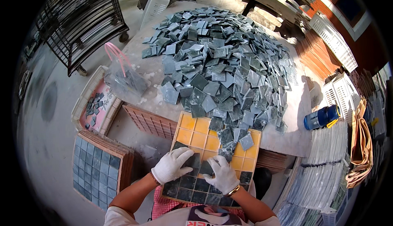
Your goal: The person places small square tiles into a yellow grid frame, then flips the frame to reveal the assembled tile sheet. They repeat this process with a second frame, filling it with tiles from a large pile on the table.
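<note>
A yellow gridded tray (199, 139) lies in front of me, its near rows filled with dark grey-green square stone tiles (186, 182). My left hand (171, 166), in a white glove, has thumb and fingers about the edges of a dark tile (194, 160) over the tray's middle. Just to its right, my right hand (223, 176), also gloved, grips another tile (206, 168) between thumb and fingers. Several loose tiles (246, 141) spill onto the tray's far part from a large heap of tiles (221, 78) on the table.
At left stand a stack of tile-filled trays (97, 164), a pale crate (76, 113) with small dark pieces, and a clear bag (127, 82) with pink handles. A wheeled metal rack (82, 25) is farther off. A blue bottle (321, 117) and brown paper (357, 144) are at right.
</note>
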`<state>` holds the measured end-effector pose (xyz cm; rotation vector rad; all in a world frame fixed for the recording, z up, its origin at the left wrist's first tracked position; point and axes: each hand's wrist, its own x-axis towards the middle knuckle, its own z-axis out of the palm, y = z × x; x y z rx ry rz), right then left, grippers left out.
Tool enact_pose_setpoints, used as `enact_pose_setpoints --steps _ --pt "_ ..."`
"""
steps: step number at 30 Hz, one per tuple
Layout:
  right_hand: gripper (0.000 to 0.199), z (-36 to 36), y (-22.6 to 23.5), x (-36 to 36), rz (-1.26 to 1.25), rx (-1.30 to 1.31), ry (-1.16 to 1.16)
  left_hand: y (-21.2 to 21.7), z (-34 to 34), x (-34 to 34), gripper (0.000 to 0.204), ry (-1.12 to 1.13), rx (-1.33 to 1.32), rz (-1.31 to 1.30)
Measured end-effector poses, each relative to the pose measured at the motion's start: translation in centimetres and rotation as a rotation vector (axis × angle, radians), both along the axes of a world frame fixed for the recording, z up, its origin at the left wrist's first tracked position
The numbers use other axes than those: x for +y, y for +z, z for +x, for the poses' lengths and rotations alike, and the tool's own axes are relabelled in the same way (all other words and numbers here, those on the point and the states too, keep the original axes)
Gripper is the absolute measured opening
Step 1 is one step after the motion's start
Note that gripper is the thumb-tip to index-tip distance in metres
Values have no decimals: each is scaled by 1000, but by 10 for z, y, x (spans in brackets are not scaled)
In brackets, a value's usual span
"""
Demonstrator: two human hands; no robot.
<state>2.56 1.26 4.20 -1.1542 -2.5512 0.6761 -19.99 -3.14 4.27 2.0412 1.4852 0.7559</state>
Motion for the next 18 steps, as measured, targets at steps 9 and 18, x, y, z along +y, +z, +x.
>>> enact_pose_setpoints --steps 9,18 --pt "48 6 -16 -21 -75 -34 99 -5 6 -22 55 214 1 5" --pt "65 54 11 -22 27 -122 -277 1 32 -29 57 79 37 -14"
